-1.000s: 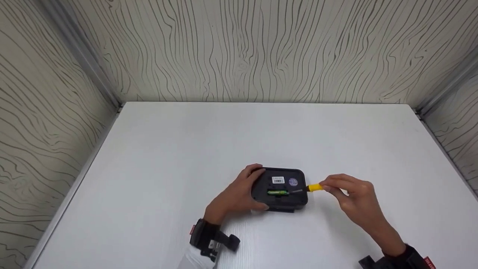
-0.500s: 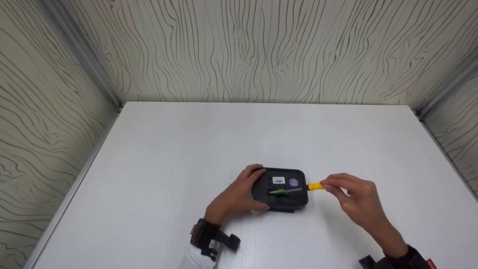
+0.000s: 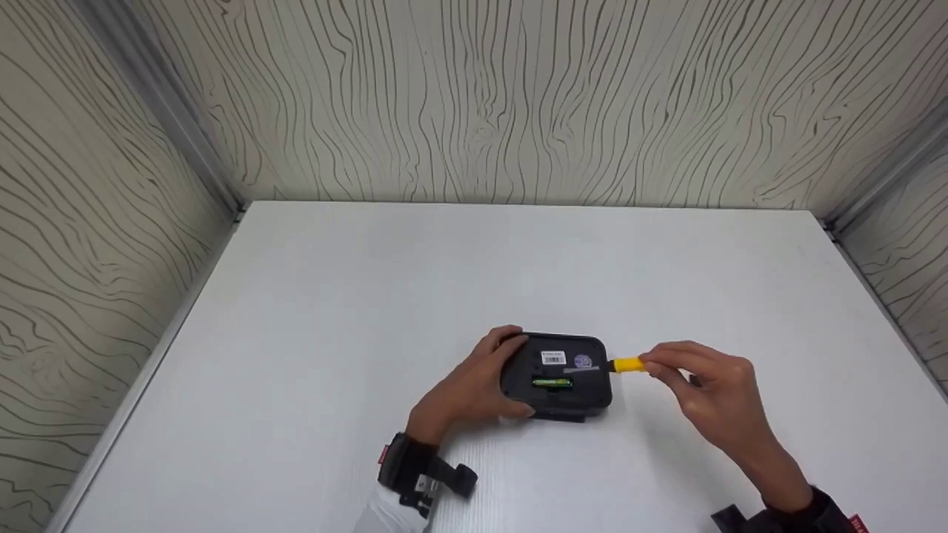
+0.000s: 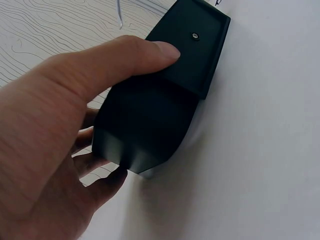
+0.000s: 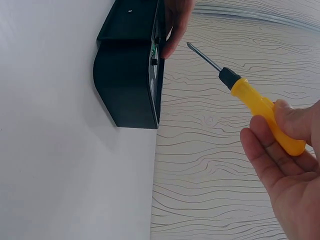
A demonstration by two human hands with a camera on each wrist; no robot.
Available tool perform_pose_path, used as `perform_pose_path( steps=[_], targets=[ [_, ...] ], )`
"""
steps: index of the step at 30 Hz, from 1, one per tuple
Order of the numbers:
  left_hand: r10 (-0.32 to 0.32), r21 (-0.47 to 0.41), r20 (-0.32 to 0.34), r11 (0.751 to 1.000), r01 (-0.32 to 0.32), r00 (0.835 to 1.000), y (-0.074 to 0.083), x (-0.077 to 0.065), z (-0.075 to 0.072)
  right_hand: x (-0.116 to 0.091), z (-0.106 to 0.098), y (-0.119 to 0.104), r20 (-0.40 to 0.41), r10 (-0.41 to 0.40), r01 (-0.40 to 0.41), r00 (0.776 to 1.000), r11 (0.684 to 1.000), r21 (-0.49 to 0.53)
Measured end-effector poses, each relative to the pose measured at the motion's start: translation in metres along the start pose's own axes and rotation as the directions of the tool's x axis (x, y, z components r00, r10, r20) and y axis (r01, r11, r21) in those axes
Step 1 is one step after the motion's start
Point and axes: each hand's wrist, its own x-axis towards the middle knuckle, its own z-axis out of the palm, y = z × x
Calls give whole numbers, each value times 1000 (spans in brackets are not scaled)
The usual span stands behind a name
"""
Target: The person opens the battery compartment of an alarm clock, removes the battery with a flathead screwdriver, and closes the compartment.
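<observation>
At one table (image 3: pixel 415 281), two grips (image 3: pixel 474 383) (image 3: pixel 715 389), one black box (image 3: pixel 583 385), one screwdriver (image 3: pixel 628 364)

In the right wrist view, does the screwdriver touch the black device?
No, a gap shows between the screwdriver and the black device.

Dark box (image 4: pixel 147 107) gripped by the left hand (image 4: pixel 42 137).
The thumb (image 4: pixel 120 57) is laid across one side, its tip rested on a stepped panel (image 4: pixel 202 60) in which a small screw (image 4: pixel 195 36) is set; the other fingers are partly hidden behind the left edge. The right of the view is filled by a white surface (image 4: pixel 265 145), the upper left by a wavy-lined wall (image 4: pixel 30 37). A pale strand (image 4: pixel 119 15) at the top is shown too faintly to be identified.
</observation>
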Motion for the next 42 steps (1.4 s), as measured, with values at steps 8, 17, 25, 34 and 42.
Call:
perform_pose_path(
  steps=[8,17,25,34,42],
  targets=[
    [16,13,-3,1000,-16,1000,-2,1,2,1,-5,-3,-39,-8,7,999,1000,-30],
    [29,13,-4,1000,-29,1000,-2,1,2,-2,-10,-5,-52,9,-10,999,1000,-20],
    [17,7,0,1000,-17,1000,-1,1,1,-5,-12,-9,-72,-49,39,996,990,-138],
    [17,-5,-12,1000,-17,1000,0,0,0,-12,-14,-13,-121,-26,-5,992,967,-254],
    [15,-13,-10,1000,-16,1000,1,1,0,-17,-18,-15,-166,25,-69,986,960,-270]
  ],
)
